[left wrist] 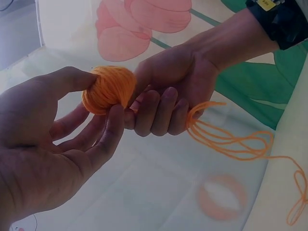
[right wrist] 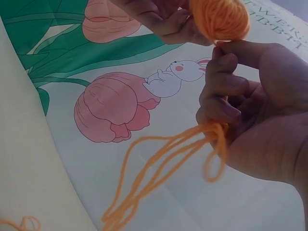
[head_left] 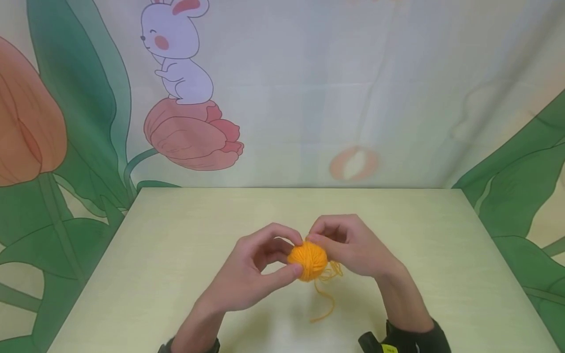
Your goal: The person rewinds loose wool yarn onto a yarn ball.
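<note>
An orange-yellow ball of yarn (head_left: 308, 261) is held above the table, between both hands. My left hand (head_left: 258, 269) grips it from the left, thumb at the near side and fingertips on the far side. On its right, my right hand (head_left: 355, 245) pinches yarn with thumb and forefinger close against the ball. In the right wrist view, several loose strands (right wrist: 163, 163) hang in loops from the curled lower fingers of that hand. The loose yarn end (head_left: 326, 306) trails below the ball in the head view.
A pale table (head_left: 190, 220) spreads beneath the hands. Behind it hangs a cloth backdrop (head_left: 287, 98) printed with tulips, leaves and a rabbit. A dark band with a black device (head_left: 371, 343) is on the right wrist.
</note>
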{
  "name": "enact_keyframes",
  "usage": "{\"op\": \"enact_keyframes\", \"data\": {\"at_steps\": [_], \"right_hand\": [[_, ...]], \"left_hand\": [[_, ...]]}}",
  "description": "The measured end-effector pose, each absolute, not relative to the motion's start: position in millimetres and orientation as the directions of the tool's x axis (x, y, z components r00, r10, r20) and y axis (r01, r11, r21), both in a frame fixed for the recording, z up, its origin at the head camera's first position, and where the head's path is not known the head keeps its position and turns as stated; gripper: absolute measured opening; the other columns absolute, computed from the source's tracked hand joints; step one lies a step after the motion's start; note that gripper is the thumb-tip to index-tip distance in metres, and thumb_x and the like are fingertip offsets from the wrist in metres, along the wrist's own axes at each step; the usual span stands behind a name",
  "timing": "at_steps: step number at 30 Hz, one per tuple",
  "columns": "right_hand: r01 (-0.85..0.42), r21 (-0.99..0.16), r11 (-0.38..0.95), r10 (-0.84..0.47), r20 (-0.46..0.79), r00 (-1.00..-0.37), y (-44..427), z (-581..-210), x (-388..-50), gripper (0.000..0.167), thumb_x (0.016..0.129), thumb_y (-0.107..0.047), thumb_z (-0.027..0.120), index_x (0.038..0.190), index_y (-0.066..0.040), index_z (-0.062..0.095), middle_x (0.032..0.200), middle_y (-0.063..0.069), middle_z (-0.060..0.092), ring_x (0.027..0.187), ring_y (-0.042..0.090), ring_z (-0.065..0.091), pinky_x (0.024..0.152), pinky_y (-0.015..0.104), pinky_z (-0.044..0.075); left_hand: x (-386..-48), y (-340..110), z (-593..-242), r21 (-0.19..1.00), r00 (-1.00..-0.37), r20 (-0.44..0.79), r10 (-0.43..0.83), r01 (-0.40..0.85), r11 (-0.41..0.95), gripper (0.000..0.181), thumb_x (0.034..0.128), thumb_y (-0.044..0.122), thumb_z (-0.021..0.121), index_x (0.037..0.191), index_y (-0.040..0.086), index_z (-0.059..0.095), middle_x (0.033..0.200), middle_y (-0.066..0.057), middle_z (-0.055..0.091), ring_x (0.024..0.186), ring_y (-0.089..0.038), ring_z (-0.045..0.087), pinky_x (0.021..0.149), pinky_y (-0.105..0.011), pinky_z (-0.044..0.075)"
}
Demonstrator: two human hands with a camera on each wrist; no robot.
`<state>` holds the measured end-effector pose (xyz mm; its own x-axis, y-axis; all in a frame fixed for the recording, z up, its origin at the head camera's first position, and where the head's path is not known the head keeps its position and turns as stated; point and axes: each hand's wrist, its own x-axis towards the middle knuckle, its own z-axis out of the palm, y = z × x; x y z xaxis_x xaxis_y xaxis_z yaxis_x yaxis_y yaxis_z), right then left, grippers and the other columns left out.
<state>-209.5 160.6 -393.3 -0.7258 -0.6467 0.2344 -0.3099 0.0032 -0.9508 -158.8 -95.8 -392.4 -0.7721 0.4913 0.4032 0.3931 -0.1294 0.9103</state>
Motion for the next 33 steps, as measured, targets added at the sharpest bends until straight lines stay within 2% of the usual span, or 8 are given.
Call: {"op": "enact_keyframes", "data": {"at_steps": [6,8,15,23,28,33], "right_hand": [[-0.329,-0.943,0.051,-0.561,0.246,-0.790,162.3,-388.3,-204.3,0.017,0.111,-0.004,0.066,0.097,-0.007,0.076,0.071,0.002,0.058,0.058,0.012,0.048,0.047,0.024,0.039],[-0.345,-0.937,0.048,-0.541,0.266,-0.798,162.9,-386.3,-202.1,0.016,0.110,-0.002,0.066,0.097,-0.004,0.075,0.070,0.002,0.055,0.057,0.014,0.046,0.046,0.027,0.037],[-0.392,-0.919,0.047,-0.507,0.316,-0.802,163.6,-378.3,-193.3,0.020,0.108,0.003,0.066,0.097,-0.010,0.076,0.070,0.004,0.054,0.057,0.015,0.046,0.045,0.029,0.038],[-0.500,-0.864,0.062,-0.528,0.397,-0.751,159.8,-371.7,-182.1,0.022,0.106,0.006,0.067,0.102,-0.011,0.080,0.073,0.003,0.060,0.062,0.013,0.054,0.053,0.026,0.051],[-0.568,-0.822,0.037,-0.576,0.447,-0.685,155.5,-370.9,-179.1,0.025,0.105,0.008,0.069,0.102,-0.014,0.080,0.074,0.000,0.063,0.063,0.009,0.054,0.055,0.022,0.051],[-0.611,-0.792,0.006,-0.622,0.475,-0.622,152.6,-371.6,-178.7,0.025,0.105,0.007,0.071,0.101,-0.016,0.079,0.071,-0.003,0.062,0.061,0.007,0.048,0.055,0.016,0.043]], "left_hand": [[-159.8,-94.4,-393.5,0.898,-0.765,0.406,0.500,0.436,-0.062,0.029,0.1005,-0.003,0.081,0.126,0.007,0.069,0.114,-0.018,0.076,0.092,-0.020,0.082,0.094,-0.036,0.072],[-160.1,-93.7,-393.7,0.885,-0.768,0.418,0.485,0.464,-0.028,0.029,0.1000,-0.001,0.082,0.124,0.008,0.070,0.112,-0.015,0.077,0.090,-0.018,0.082,0.092,-0.035,0.073],[-162.5,-92.5,-394.1,0.855,-0.798,0.438,0.414,0.511,0.082,0.030,0.0968,-0.001,0.086,0.120,0.010,0.071,0.111,-0.009,0.078,0.089,-0.015,0.081,0.090,-0.034,0.073],[-165.5,-92.0,-395.0,0.874,-0.852,0.420,0.311,0.473,0.116,0.035,0.0953,-0.004,0.085,0.123,0.011,0.070,0.120,-0.007,0.078,0.095,-0.019,0.081,0.092,-0.034,0.073],[-167.2,-91.0,-396.2,0.876,-0.864,0.444,0.235,0.474,0.087,0.035,0.0953,-0.005,0.085,0.124,0.008,0.069,0.120,-0.009,0.078,0.098,-0.022,0.082,0.093,-0.035,0.073],[-168.0,-89.8,-397.6,0.880,-0.872,0.460,0.168,0.473,0.046,0.035,0.0951,-0.008,0.084,0.124,0.005,0.069,0.118,-0.014,0.076,0.095,-0.021,0.082,0.093,-0.033,0.073]]}}
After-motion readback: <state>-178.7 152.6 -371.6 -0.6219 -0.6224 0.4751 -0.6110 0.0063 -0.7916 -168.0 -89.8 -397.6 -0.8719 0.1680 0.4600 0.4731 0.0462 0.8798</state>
